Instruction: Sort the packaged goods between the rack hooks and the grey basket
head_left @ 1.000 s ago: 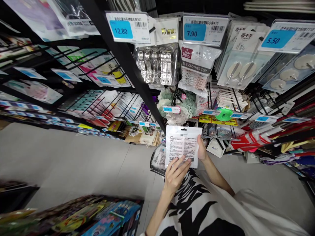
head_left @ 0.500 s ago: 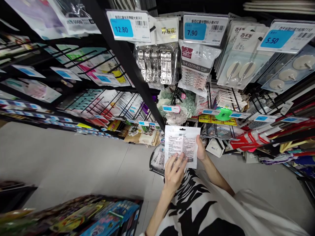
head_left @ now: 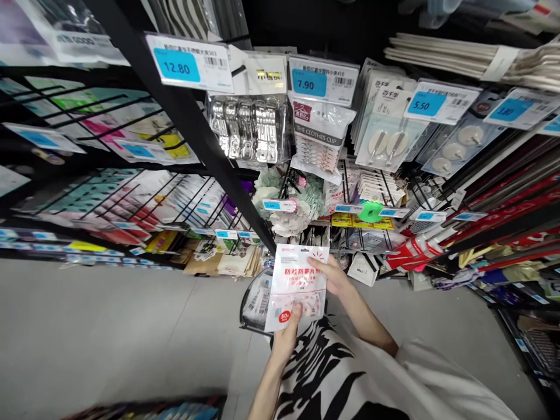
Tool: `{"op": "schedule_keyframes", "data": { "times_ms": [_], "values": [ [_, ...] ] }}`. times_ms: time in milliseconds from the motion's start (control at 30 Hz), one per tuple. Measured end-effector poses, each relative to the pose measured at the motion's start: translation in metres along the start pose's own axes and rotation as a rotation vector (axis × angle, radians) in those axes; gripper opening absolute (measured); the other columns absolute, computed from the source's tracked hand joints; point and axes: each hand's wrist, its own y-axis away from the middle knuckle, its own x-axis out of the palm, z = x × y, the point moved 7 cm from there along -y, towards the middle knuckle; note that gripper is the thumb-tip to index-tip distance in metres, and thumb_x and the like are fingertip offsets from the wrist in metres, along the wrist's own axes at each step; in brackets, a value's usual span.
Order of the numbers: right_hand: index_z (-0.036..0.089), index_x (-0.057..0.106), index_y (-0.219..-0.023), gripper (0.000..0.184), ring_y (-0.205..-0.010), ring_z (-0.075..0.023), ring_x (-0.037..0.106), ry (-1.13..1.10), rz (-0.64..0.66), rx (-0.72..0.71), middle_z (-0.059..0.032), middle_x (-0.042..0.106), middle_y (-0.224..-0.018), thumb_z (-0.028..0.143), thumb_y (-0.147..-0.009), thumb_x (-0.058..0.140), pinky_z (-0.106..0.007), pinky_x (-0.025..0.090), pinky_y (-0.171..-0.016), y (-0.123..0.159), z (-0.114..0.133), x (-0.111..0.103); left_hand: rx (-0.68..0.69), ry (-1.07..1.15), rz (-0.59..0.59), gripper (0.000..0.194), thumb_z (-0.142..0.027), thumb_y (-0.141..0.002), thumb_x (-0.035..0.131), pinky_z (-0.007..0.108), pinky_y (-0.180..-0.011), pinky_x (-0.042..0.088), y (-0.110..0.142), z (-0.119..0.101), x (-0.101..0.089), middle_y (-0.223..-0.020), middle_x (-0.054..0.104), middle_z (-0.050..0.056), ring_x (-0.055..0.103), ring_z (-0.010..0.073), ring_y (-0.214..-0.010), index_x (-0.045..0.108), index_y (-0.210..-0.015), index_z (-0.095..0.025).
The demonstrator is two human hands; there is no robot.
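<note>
A white flat packet of moth and mildew tablets is held in front of my body, its face with red lettering and a round red "50" mark turned up. My left hand grips its lower edge, thumb pressed on the front and the other fingers hidden behind. At the upper right edge, my right hand holds the packet, with a finger lying across the front near the red print. Under the packet's left side is a black-rimmed basket with packaged goods inside.
Ahead, hooks carry metal clips, a bag of clothes clips and carded hooks behind price tags. Mesh bath puffs hang lower. A black shelf post slants across. Grey floor lies left; goods fill a display behind.
The packet has been turned over from its text-covered back to its red-lettered front. My left hand went from lying over it to gripping its lower edge. The view shifted right.
</note>
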Motion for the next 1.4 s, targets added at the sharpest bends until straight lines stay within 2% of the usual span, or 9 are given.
{"op": "schedule_keyframes", "data": {
  "times_ms": [67, 267, 467, 600, 667, 833, 933, 1100, 1400],
  "values": [
    [0.017, 0.075, -0.097, 0.055, -0.093, -0.0322, 0.075, -0.019, -0.014, 0.015, -0.0085, 0.080, -0.092, 0.047, -0.057, 0.099, -0.045, 0.062, -0.085, 0.003, 0.001, -0.014, -0.032, 0.012, 0.026, 0.069, -0.061, -0.081, 0.076, 0.045, -0.118, 0.043, -0.002, 0.000, 0.010, -0.131, 0.072, 0.011, 0.058, 0.0319, -0.136, 0.064, -0.137, -0.022],
    [0.015, 0.077, -0.094, 0.042, -0.089, -0.0276, 0.076, 0.099, -0.237, -0.269, -0.0096, 0.081, -0.097, 0.047, -0.070, 0.091, -0.039, 0.061, -0.084, -0.009, 0.031, -0.083, -0.126, 0.066, 0.296, 0.065, -0.061, -0.082, 0.074, 0.050, -0.100, 0.057, -0.011, 0.001, 0.047, -0.132, 0.071, 0.019, 0.071, 0.0356, -0.116, 0.065, -0.127, -0.014],
    [0.015, 0.079, -0.087, 0.033, -0.079, -0.0241, 0.073, 0.538, -0.378, -0.589, -0.0083, 0.080, -0.089, 0.048, -0.082, 0.077, -0.034, 0.058, -0.077, -0.048, 0.095, -0.134, -0.052, -0.178, 0.407, 0.059, -0.064, -0.090, 0.061, 0.049, -0.106, 0.052, -0.010, 0.020, 0.035, -0.124, 0.075, 0.018, 0.073, 0.0316, -0.110, 0.063, -0.126, -0.017],
    [0.015, 0.080, -0.091, 0.035, -0.084, -0.0249, 0.072, 0.769, -0.364, -0.742, -0.0074, 0.080, -0.090, 0.048, -0.087, 0.068, -0.036, 0.057, -0.085, -0.068, 0.125, -0.137, -0.013, -0.324, 0.434, 0.050, -0.060, -0.095, 0.054, 0.046, -0.106, 0.052, 0.000, 0.028, 0.025, -0.121, 0.076, 0.013, 0.072, 0.0302, -0.113, 0.065, -0.124, -0.020],
    [0.015, 0.080, -0.093, 0.033, -0.088, -0.0250, 0.072, 0.788, -0.356, -0.804, -0.0073, 0.080, -0.093, 0.045, -0.086, 0.068, -0.036, 0.056, -0.089, -0.072, 0.134, -0.134, 0.012, -0.378, 0.419, 0.047, -0.058, -0.096, 0.053, 0.044, -0.107, 0.051, 0.003, 0.028, 0.022, -0.121, 0.077, 0.011, 0.072, 0.0295, -0.114, 0.066, -0.123, -0.022],
    [0.014, 0.076, -0.079, 0.024, -0.070, -0.0223, 0.067, 0.780, -0.399, -0.881, -0.0046, 0.074, -0.073, 0.033, -0.079, 0.060, -0.033, 0.057, -0.072, -0.078, 0.156, -0.128, 0.054, -0.397, 0.380, 0.046, -0.057, -0.096, 0.052, 0.040, -0.104, 0.054, 0.006, 0.020, 0.022, -0.118, 0.078, 0.011, 0.073, 0.0279, -0.111, 0.068, -0.121, -0.022],
    [0.015, 0.075, -0.086, 0.027, -0.082, -0.0232, 0.070, 0.807, -0.393, -0.923, -0.0072, 0.076, -0.085, 0.025, -0.072, 0.054, -0.033, 0.057, -0.081, -0.081, 0.169, -0.120, 0.077, -0.390, 0.360, 0.045, -0.056, -0.096, 0.051, 0.039, -0.101, 0.055, 0.006, 0.014, 0.023, -0.116, 0.079, 0.011, 0.074, 0.0272, -0.108, 0.069, -0.119, -0.022],
    [0.014, 0.075, -0.090, 0.034, -0.084, -0.0244, 0.070, 0.884, -0.398, -0.910, -0.0084, 0.077, -0.089, 0.024, -0.068, 0.052, -0.034, 0.057, -0.084, -0.079, 0.175, -0.117, 0.109, -0.386, 0.349, 0.043, -0.054, -0.096, 0.051, 0.039, -0.098, 0.056, 0.002, 0.010, 0.023, -0.112, 0.079, 0.009, 0.074, 0.0276, -0.104, 0.071, -0.117, -0.023],
    [0.017, 0.074, -0.098, 0.029, -0.094, -0.0281, 0.066, 1.045, -0.392, -0.800, -0.0097, 0.077, -0.098, 0.032, -0.081, 0.056, -0.038, 0.051, -0.093, -0.092, 0.178, -0.112, 0.081, -0.315, 0.311, 0.041, -0.059, -0.089, 0.060, 0.040, -0.096, 0.057, -0.003, 0.015, 0.016, -0.103, 0.081, 0.008, 0.075, 0.0306, -0.100, 0.075, -0.110, -0.028]
  ]
}}
